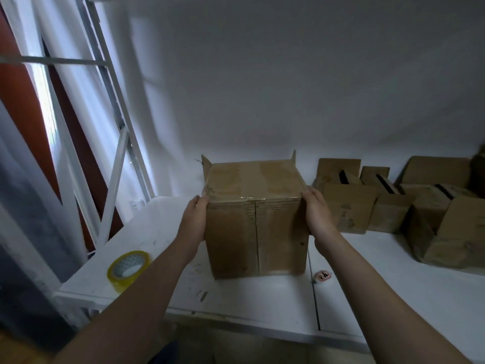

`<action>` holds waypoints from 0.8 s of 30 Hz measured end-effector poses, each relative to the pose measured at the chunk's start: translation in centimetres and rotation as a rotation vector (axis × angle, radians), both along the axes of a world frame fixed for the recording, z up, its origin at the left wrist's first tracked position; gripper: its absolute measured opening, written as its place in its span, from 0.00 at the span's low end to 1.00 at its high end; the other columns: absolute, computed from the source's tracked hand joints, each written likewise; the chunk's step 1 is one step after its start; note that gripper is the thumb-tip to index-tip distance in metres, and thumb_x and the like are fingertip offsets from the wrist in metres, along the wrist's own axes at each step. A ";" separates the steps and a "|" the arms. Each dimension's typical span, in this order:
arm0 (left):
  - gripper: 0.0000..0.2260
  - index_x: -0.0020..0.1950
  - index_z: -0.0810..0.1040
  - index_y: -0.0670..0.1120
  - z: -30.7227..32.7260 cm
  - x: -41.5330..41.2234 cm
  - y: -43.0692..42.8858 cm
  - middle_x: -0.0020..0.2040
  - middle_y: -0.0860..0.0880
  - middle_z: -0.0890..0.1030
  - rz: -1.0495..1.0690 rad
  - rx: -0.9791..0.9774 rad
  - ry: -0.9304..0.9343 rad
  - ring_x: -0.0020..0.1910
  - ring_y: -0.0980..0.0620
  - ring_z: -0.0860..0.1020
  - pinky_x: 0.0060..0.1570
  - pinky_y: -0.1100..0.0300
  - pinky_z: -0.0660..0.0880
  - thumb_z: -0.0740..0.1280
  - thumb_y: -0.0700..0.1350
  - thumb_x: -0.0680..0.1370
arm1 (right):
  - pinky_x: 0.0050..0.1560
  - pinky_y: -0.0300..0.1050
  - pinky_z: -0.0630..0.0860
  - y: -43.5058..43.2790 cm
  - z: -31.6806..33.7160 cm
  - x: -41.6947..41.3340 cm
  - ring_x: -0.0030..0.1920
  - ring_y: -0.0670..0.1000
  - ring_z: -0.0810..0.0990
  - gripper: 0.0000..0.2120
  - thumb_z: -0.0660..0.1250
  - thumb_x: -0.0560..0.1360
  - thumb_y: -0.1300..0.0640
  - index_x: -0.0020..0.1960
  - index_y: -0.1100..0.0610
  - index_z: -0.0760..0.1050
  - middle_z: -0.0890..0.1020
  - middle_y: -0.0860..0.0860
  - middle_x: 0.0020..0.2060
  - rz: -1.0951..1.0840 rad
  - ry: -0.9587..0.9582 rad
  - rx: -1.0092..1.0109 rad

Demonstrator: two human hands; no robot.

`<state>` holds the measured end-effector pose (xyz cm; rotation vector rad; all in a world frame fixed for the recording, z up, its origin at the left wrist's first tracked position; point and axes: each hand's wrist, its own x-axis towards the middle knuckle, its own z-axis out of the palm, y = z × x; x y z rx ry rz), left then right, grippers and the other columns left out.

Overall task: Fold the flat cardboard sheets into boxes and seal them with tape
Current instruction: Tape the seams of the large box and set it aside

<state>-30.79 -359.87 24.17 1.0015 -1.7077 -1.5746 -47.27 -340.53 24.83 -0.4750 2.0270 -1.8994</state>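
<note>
Cardboard box [256, 219], its top taped, stands mid-table on the white table [393, 285] between both hands. The left hand [195, 219] and right hand [316, 214] press flat against its two sides, fingers stretched, thumbs at the near corners. A yellowish tape roll [128, 269] lies to the left, and other boxes [393, 206] sit at the right.

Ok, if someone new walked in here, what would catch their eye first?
The cardboard box in the middle of the table, pressed between the left hand and right hand. Then the yellowish tape roll near the table's left edge, and the other boxes crowded at right.
</note>
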 end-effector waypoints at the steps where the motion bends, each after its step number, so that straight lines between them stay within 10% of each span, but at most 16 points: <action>1: 0.23 0.79 0.62 0.54 0.3 -0.1 0.0 0.72 0.47 0.73 0.012 -0.019 0.007 0.64 0.44 0.75 0.55 0.44 0.78 0.56 0.56 0.84 | 0.70 0.57 0.66 0.0 0.2 0.0 0.73 0.56 0.67 0.23 0.53 0.86 0.48 0.80 0.47 0.59 0.70 0.49 0.72 0.005 0.011 -0.018; 10: 0.35 0.81 0.54 0.60 0.5 2.9 0.0 0.61 0.48 0.74 -0.060 -0.240 -0.019 0.50 0.52 0.78 0.40 0.61 0.75 0.65 0.37 0.80 | 0.48 0.43 0.76 1.0 -0.2 1.5 0.49 0.43 0.77 0.44 0.69 0.78 0.63 0.81 0.40 0.46 0.72 0.46 0.56 0.108 0.242 -0.006; 15: 0.38 0.80 0.56 0.54 0.2 3.2 0.1 0.74 0.45 0.72 0.033 -0.189 0.025 0.65 0.47 0.74 0.61 0.52 0.73 0.74 0.50 0.76 | 0.47 0.41 0.71 1.1 -0.1 2.2 0.46 0.40 0.74 0.47 0.72 0.78 0.55 0.81 0.40 0.40 0.69 0.50 0.65 0.065 0.220 -0.020; 24: 0.49 0.81 0.46 0.63 2.0 3.8 -0.5 0.74 0.44 0.72 0.035 -0.384 0.027 0.67 0.44 0.76 0.63 0.50 0.74 0.78 0.49 0.73 | 0.47 0.32 0.71 1.4 1.2 1.9 0.48 0.34 0.73 0.54 0.75 0.75 0.57 0.81 0.43 0.36 0.67 0.44 0.60 0.060 0.402 -0.040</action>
